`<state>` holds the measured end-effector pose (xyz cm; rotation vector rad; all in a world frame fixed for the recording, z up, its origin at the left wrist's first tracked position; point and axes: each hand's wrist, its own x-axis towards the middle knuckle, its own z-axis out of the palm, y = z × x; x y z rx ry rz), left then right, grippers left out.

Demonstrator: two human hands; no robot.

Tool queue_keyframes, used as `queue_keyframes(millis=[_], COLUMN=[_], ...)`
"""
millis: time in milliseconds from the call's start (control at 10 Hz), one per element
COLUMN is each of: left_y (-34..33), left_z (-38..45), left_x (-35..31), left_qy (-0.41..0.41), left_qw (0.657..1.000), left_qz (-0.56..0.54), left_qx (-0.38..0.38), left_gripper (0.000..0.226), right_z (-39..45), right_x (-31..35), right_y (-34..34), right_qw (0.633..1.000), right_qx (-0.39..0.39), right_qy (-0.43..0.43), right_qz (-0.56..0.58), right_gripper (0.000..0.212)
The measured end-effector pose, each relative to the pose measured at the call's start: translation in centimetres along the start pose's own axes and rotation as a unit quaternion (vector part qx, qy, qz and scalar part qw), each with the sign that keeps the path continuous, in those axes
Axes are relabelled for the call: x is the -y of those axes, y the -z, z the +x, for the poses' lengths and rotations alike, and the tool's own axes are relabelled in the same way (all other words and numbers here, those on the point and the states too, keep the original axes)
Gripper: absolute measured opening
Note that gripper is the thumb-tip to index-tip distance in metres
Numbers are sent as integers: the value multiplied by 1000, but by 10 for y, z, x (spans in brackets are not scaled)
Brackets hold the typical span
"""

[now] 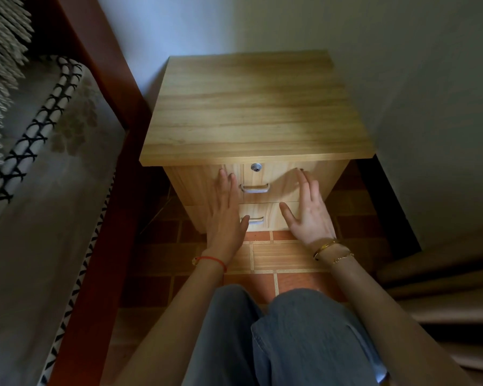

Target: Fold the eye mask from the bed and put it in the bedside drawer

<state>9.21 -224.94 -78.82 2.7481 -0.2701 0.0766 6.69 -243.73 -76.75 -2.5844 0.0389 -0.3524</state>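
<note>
On top drawer (271,181) front, we see left hand (226,215) and right hand (308,211) flat either side of its handle (254,188), fingers spread, gripping nothing, drawer closed.

A pale wall (346,29) meets in a corner, bluish on the left side and grey-white on the right. The floor (273,257) is reddish-brown tile with a striped patch catching light. A dark red wooden bed frame (95,218) runs along the left, carrying patterned bedding (39,190) with a fringed edge. Brown curtain folds (444,288) hang at the right edge.
</note>
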Motion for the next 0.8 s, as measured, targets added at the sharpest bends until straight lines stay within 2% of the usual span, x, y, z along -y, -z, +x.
queue_keyframes(millis=[200,300,500,700,800], left_y=[1,7,38,53,61], left_z=[1,-1,-8,-13,-12], left_x=[3,3,0,9,10], left_qy=[-4,-9,-41,-49,-18], left_qw=[1000,1000,997,997,999], left_qz=[2,-18,-59,-21,-19], left_qx=[14,15,-35,-53,-37], left_gripper=[108,102,85,76,73], right_z=[-1,0,4,3,6], right_x=[4,2,2,-1,1], right_y=[2,6,19,28,33], right_qw=[1000,1000,1000,1000,999], right_qx=[14,20,21,14,27], right_qy=[6,14,2,17,3], right_qz=[7,8,5,6,20], right_gripper=[80,75,66,67,65])
